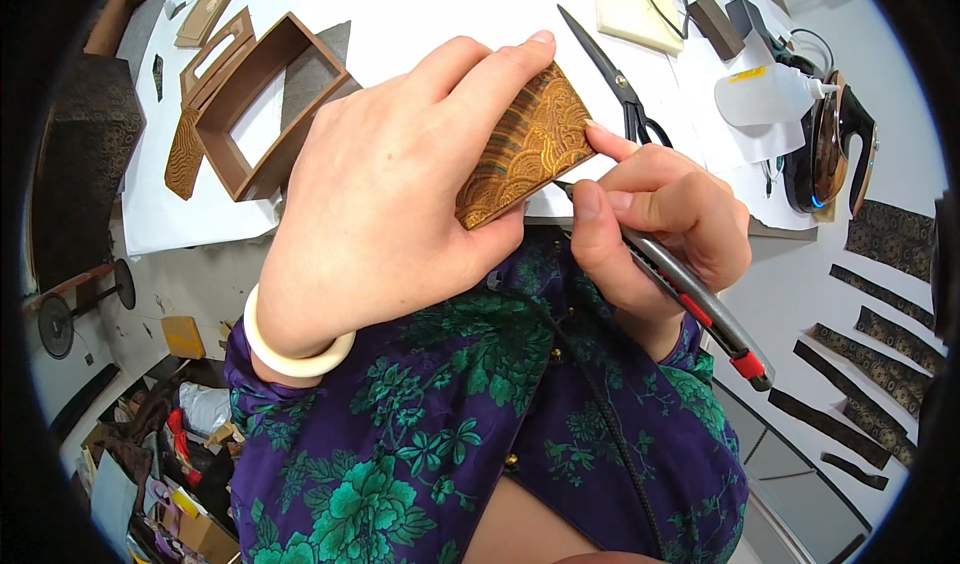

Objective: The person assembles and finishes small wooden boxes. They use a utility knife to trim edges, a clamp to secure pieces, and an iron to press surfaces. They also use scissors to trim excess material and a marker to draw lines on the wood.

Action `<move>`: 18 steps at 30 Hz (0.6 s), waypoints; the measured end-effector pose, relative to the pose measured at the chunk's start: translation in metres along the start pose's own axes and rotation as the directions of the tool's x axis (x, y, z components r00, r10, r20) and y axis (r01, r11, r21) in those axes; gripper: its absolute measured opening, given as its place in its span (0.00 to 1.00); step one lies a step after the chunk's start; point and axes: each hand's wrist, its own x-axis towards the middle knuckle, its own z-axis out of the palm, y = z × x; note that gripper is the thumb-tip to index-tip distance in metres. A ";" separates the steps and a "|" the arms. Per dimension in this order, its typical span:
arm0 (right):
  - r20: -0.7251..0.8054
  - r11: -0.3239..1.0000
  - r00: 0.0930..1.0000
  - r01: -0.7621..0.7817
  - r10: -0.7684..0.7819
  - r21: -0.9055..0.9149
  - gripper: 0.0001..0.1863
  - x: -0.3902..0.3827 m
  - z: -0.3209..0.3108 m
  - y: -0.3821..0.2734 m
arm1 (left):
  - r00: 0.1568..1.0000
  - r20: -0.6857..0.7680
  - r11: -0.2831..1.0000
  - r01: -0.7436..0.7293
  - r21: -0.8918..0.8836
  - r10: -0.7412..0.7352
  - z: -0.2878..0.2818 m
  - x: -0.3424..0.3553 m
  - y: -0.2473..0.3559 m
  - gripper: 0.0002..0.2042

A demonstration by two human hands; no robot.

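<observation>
While the left hand (385, 179) clasps a gold-patterned brocade panel (525, 149) above the worktop (440, 9), the right hand (655, 219) — just beside the panel's lower edge — grips a utility knife (700, 309), blade touching it.

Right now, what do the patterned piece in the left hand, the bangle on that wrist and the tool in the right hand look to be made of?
The patterned piece looks like stiff board covered in woven brocade: gold wave lines with a silky sheen. The bangle is smooth and cream-white, perhaps jade or plastic; I cannot tell which. The utility knife in the right hand seems grey metal with red plastic parts. The left hand grips the piece.
</observation>
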 end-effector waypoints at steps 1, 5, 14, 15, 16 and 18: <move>0.036 1.000 0.999 0.008 -0.008 -0.018 0.15 0.000 -0.001 -0.001 | 1.000 -0.002 1.000 0.000 0.000 0.000 0.000 0.000 0.000 0.38; 0.036 1.000 0.999 -0.030 0.030 -0.005 0.16 -0.001 -0.003 0.001 | 1.000 -0.013 1.000 -0.010 0.007 0.011 0.001 -0.001 -0.001 0.38; 0.041 0.999 0.999 -0.032 0.032 0.002 0.17 -0.001 -0.002 0.000 | 1.000 -0.026 1.000 -0.008 0.013 0.008 0.002 0.000 -0.003 0.38; 0.035 0.999 0.999 -0.035 0.035 -0.001 0.17 -0.002 -0.002 0.001 | 1.000 -0.026 1.000 -0.002 0.013 0.002 0.002 0.000 -0.002 0.38; 0.029 0.999 0.999 -0.038 0.038 -0.005 0.17 -0.002 -0.002 0.001 | 1.000 -0.025 1.000 0.004 0.011 -0.004 0.002 0.000 -0.002 0.38; 0.026 0.998 0.998 -0.055 0.055 0.012 0.17 -0.002 -0.002 0.001 | 1.000 -0.024 1.000 0.012 0.007 -0.012 0.002 0.000 -0.002 0.37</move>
